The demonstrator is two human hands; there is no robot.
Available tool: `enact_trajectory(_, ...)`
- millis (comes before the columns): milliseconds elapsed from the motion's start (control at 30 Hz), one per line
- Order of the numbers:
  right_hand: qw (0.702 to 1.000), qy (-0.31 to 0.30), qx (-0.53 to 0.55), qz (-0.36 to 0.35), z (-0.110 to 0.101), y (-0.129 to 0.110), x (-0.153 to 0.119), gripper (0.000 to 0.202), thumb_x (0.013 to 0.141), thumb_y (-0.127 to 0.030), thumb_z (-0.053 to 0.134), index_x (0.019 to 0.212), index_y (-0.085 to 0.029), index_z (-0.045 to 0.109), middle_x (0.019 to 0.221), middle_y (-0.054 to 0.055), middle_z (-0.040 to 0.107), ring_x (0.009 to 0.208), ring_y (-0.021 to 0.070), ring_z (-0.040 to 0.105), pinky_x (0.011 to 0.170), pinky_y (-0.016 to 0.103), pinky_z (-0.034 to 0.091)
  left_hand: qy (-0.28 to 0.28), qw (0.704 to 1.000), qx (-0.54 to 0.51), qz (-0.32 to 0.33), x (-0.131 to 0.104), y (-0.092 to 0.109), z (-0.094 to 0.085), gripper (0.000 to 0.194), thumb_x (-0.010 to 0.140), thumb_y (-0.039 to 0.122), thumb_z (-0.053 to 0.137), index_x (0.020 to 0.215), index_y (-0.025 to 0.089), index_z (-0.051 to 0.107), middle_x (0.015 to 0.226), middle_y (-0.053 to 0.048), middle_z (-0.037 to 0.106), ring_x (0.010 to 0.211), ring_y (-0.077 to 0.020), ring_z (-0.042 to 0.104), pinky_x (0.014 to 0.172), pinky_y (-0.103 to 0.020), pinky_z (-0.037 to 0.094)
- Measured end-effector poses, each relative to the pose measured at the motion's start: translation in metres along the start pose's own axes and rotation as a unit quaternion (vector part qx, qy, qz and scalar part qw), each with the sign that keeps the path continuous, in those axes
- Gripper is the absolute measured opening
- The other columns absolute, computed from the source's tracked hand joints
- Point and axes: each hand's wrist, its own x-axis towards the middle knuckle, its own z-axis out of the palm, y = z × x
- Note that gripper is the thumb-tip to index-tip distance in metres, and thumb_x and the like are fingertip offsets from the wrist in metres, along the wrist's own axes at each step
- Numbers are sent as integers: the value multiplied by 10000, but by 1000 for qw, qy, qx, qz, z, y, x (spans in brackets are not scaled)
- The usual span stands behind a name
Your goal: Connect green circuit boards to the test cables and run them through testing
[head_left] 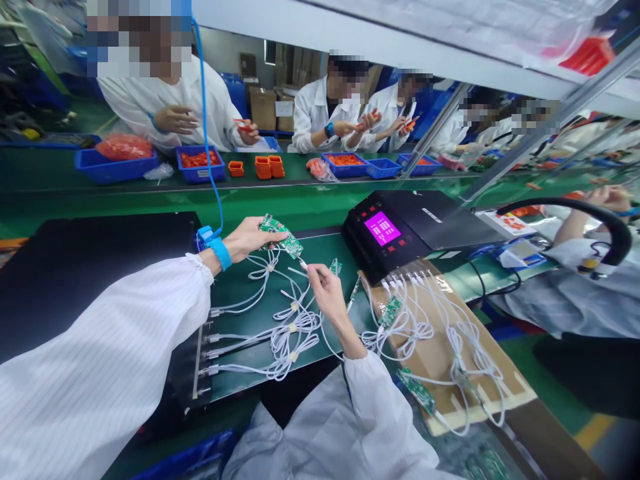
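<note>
My left hand [253, 239] is closed on one end of a green circuit board [290, 247], holding it above the bench. In my right hand [325, 288] a white cable plug [303, 263] is pinched between thumb and fingers, right at the board's lower right end. Whether the plug is fully seated cannot be made out. A blue wrist strap [219, 252] with a coiled blue cord circles my left wrist. Below my hands lie bundled white cables [293, 330], running from the black box [100, 280] on the left.
A black tester [373, 233] with a lit pink screen stands right of my hands. Cabled boards, one a green board [417, 392], lie on brown cardboard [480, 373]. Across the line, people handle orange parts beside blue bins [200, 175]. A metal post [525, 147] slants at right.
</note>
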Motion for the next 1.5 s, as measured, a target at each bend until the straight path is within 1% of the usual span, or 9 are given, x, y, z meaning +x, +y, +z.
enact_trajectory(200,999,2,20,25,3,-5,2,462,895,-628,655,980,-176,700,702,-7,583,649,142,511,597,265,391,-1,1000,-1,-11,1,-1,1,461,485,364,1017,763,143,722,721,-22,705,607,-112,565,579,-264,385)
enact_trajectory(333,999,12,23,33,4,-7,2,462,895,-617,658,979,-169,731,638,-17,532,699,170,563,618,268,420,-1,1000,1,-8,0,-1,2,450,496,358,1017,773,148,731,701,-19,699,591,-110,553,558,-258,358)
enact_trajectory(433,999,12,28,35,5,-8,1,452,896,-603,660,972,-165,743,621,-21,514,712,177,577,637,273,438,6,1000,-11,-1,-1,1,4,422,523,348,1011,754,145,723,705,-22,702,597,-109,557,568,-256,385)
enact_trajectory(667,999,18,27,43,6,-11,1,459,890,-608,671,973,-165,761,609,-16,529,713,184,592,636,277,457,8,1000,-26,5,-1,1,5,389,568,336,997,740,140,708,702,-26,697,599,-110,569,596,-258,421)
enact_trajectory(867,998,25,44,38,7,-11,0,485,882,-627,674,968,-159,763,693,12,603,717,170,583,629,270,448,17,1000,-10,-17,-1,2,4,435,515,351,1013,784,150,737,688,-24,702,576,-111,560,549,-244,372)
enact_trajectory(1033,998,27,42,33,7,-11,1,491,884,-635,666,969,-161,764,783,33,655,741,164,593,630,263,455,-3,1000,-19,-7,0,-1,1,438,527,418,1003,725,139,728,736,-52,720,622,-111,577,586,-239,417)
enact_trajectory(1200,998,13,50,26,4,-10,-1,473,886,-633,664,957,-177,769,847,43,680,751,162,611,618,260,464,-33,999,-32,-29,0,-2,0,454,485,404,1016,727,139,739,773,-59,732,649,-120,596,611,-244,451)
enact_trajectory(1333,998,27,54,27,5,-9,-2,441,889,-600,668,957,-177,773,904,58,717,814,182,658,692,279,520,-20,1000,-8,-10,0,-4,2,428,529,416,1002,716,150,724,736,-54,723,633,-124,590,582,-241,426)
enact_trajectory(1500,996,60,58,22,10,-9,-1,423,869,-594,689,929,-185,779,978,76,756,954,218,707,895,329,559,-4,1000,19,12,0,-6,2,417,551,422,995,707,155,716,719,-53,721,616,-127,586,576,-246,422)
